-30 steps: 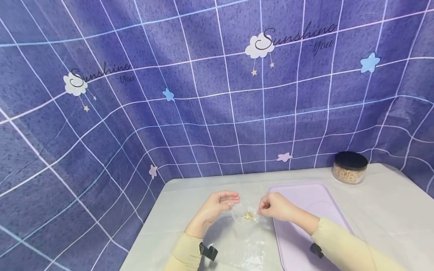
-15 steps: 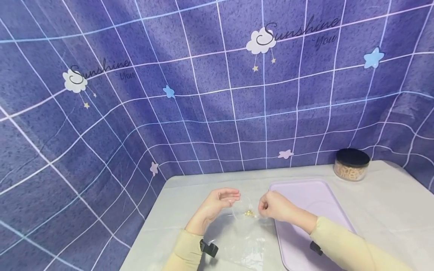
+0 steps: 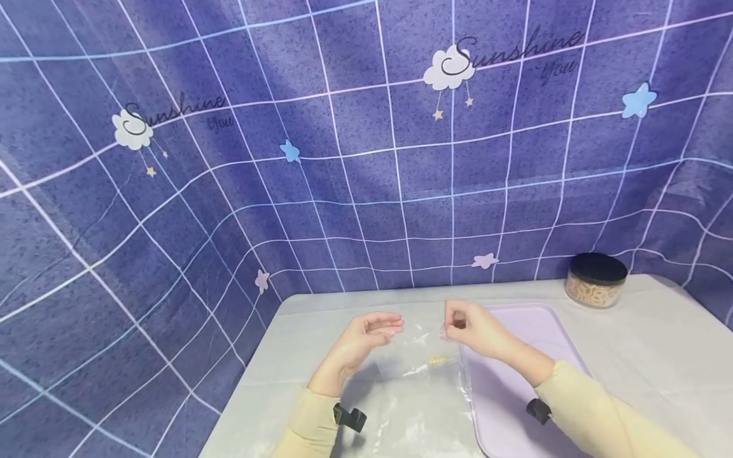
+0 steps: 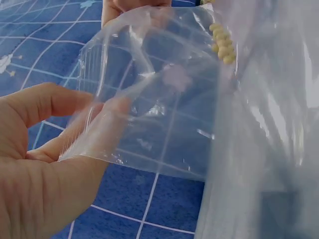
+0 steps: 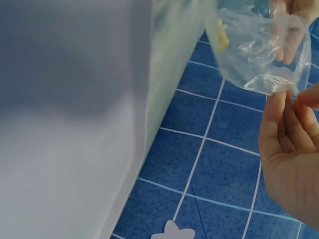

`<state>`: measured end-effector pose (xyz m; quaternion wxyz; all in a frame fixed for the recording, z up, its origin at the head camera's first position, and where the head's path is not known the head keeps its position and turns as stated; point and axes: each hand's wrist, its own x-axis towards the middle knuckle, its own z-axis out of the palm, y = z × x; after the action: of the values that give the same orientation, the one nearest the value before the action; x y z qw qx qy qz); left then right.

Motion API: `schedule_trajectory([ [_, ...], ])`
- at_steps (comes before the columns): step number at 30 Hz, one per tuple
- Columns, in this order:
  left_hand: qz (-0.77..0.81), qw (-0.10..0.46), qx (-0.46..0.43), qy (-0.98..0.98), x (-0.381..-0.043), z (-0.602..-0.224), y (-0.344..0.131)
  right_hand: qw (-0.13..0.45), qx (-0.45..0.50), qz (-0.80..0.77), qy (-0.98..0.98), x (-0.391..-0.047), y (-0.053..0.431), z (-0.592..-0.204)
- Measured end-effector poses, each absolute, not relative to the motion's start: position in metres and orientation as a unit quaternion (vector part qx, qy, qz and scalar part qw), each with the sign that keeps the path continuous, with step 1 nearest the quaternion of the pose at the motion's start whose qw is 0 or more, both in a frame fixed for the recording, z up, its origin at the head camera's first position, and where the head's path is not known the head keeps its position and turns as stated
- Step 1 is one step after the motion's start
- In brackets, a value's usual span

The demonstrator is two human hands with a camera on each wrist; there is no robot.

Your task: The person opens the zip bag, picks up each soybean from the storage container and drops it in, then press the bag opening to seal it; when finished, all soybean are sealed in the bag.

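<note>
A clear plastic bag [image 3: 420, 375] hangs between my two hands over the table, its top edge raised. A small cluster of yellow bean-like pieces [image 4: 223, 44] lies against the bag's film; their exact kind is hard to tell. My left hand [image 3: 363, 343] holds the left side of the bag's edge, thumb in front and fingers [image 4: 115, 112] seen through the film. My right hand [image 3: 472, 331] pinches the right side of the edge between thumb and fingertips, as the right wrist view [image 5: 291, 132] confirms. The bag's lower part reaches down toward the tabletop.
A pale purple tray [image 3: 523, 407] lies right of the bag, under my right forearm. A clear jar [image 3: 595, 283] with a black lid and ring-shaped pieces stands at the back right. A blue grid-patterned curtain [image 3: 366, 159] rises behind the white table [image 3: 269, 381].
My right hand has moved up and slightly right, stretching the bag's edge wider. The yellow pieces have shifted right within the film. My left hand has risen slightly.
</note>
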<state>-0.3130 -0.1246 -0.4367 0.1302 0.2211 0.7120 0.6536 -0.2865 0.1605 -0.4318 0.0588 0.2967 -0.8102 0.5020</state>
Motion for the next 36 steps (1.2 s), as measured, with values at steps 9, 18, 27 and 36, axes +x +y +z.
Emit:
schedule_trajectory([
  [9,0.668,0.102,0.238,0.697,-0.306,-0.427,-0.127,0.083,0.271,0.568,-0.773,-0.286,0.168,-0.426],
  [18,0.674,0.003,0.194,0.713,-0.297,-0.418,-0.127,0.143,0.274,0.572,-0.76,-0.283,0.176,-0.421],
  [27,0.686,-0.035,0.201,0.698,-0.286,-0.405,-0.126,0.221,0.285,0.515,-0.778,-0.27,0.177,-0.404],
  [36,0.689,-0.047,0.218,0.689,-0.273,-0.392,-0.126,0.148,0.263,0.598,-0.742,-0.268,0.176,-0.401],
])
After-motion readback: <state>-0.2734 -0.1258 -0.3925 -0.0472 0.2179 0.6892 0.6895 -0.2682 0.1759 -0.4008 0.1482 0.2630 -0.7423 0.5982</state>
